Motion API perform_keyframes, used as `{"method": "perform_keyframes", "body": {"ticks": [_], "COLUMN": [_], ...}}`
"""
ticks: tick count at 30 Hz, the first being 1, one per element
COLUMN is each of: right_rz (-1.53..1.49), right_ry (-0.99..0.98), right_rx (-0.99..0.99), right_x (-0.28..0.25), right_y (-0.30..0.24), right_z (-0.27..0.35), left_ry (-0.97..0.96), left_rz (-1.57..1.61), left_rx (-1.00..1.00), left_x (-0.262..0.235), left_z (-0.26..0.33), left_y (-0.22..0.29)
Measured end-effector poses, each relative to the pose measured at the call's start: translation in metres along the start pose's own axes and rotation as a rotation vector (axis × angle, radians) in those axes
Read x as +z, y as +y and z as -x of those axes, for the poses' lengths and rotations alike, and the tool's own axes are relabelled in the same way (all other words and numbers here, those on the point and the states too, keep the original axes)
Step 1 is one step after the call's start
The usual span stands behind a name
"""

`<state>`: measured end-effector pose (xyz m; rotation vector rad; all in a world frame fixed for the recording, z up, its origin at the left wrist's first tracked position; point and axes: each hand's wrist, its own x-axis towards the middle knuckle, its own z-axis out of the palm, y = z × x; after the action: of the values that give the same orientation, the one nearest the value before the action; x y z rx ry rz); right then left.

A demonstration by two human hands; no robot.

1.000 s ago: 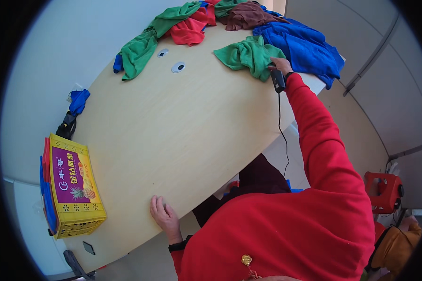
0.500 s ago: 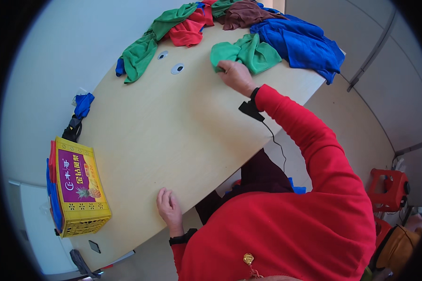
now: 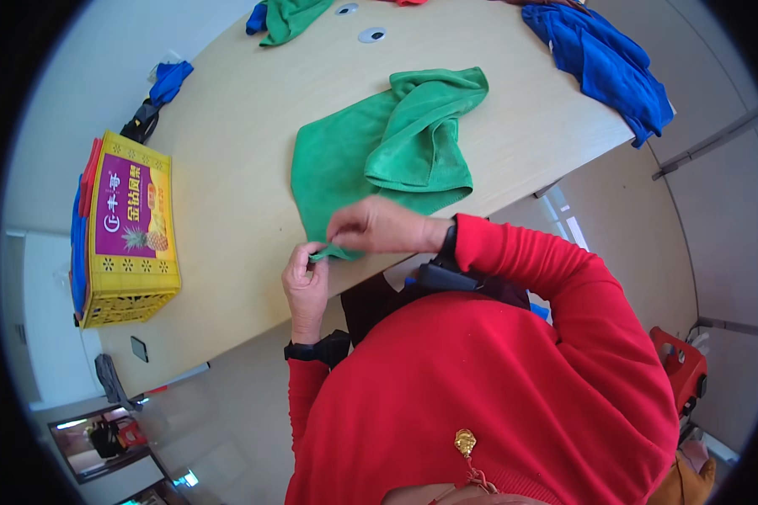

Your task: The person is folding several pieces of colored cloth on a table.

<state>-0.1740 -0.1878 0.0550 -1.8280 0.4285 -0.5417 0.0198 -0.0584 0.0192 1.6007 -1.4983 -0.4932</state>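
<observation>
A green cloth [image 3: 337, 160] lies on the table in front of me, spread flat on its left side and folded over in loose creases on its right. Its near corner comes to the table's front edge, where my left hand [image 3: 305, 290] pinches it between thumb and fingers. Just right of that, my right hand [image 3: 387, 227] is closed over the cloth's near edge, fingers curled down; its fingertips are partly hidden.
A yellow crate [image 3: 135, 231] with cloths hung behind it stands at the left, a phone [image 3: 139, 348] near it. Blue cloth [image 3: 598, 71] drapes over the far right edge. Another green cloth [image 3: 299, 18] and two white ovals with black spots [image 3: 371, 34] lie farther back.
My right hand has pulled the green cloth from the far side toward me, and it is now more spread out. My left hand, formerly resting on the table edge, now grips its corner.
</observation>
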Motion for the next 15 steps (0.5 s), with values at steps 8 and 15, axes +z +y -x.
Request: {"method": "perform_keyframes", "body": {"ticks": [8, 15], "right_rz": [0.451, 0.825], "right_ry": [0.666, 0.368], "right_rx": [0.078, -0.164], "right_x": [-0.110, -0.083], "right_y": [0.047, 0.035], "right_z": [0.044, 0.063], "left_ry": [0.131, 0.187], "left_rz": [0.229, 0.280], "left_rx": [-0.210, -0.244], "left_x": [-0.015, -0.018], "left_z": [0.055, 0.055], "left_y": [-0.029, -0.035]}}
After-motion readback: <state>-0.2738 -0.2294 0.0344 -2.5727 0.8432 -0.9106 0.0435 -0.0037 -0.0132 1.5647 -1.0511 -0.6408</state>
